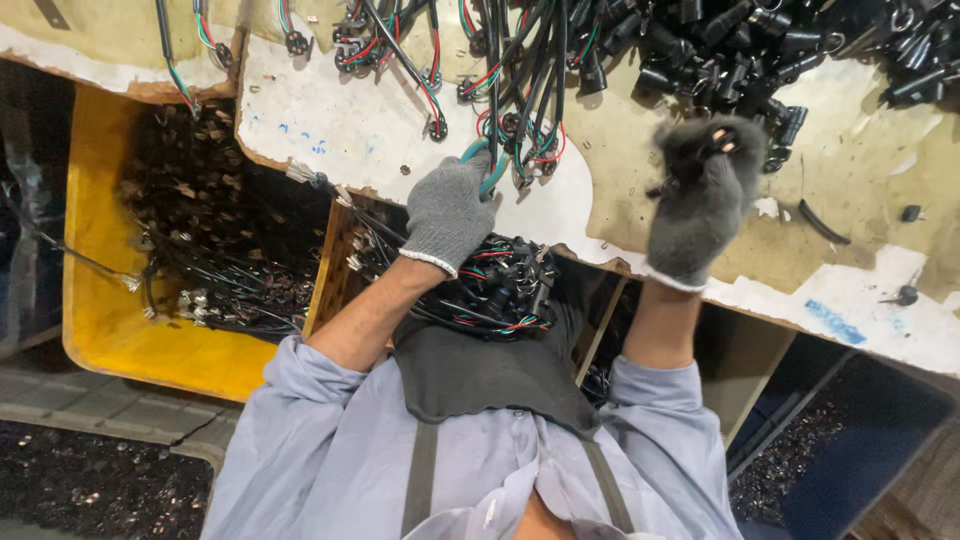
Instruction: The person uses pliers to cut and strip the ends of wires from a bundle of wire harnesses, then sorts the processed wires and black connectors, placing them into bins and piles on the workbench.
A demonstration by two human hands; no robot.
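Observation:
My left hand [450,212], in a grey knit glove, is closed around a bundle of black, red and green wires [520,90] that trails across the worn table top [350,130]; a teal wire loops by its fingers. To the right, my right hand [702,205], in a darker grey glove, pinches a small black connector [722,138] at the edge of a heap of black connectors [760,50]. A coil of finished wire harnesses [500,285] rests in my lap below the table edge.
A yellow bin [95,320] at left holds a tangle of dark wires and metal terminals. A wooden crate [330,260] stands beside it. More short harnesses [390,50] lie along the table's far side. A few loose black parts [908,213] lie at right, and a dark blue bin [870,440] sits lower right.

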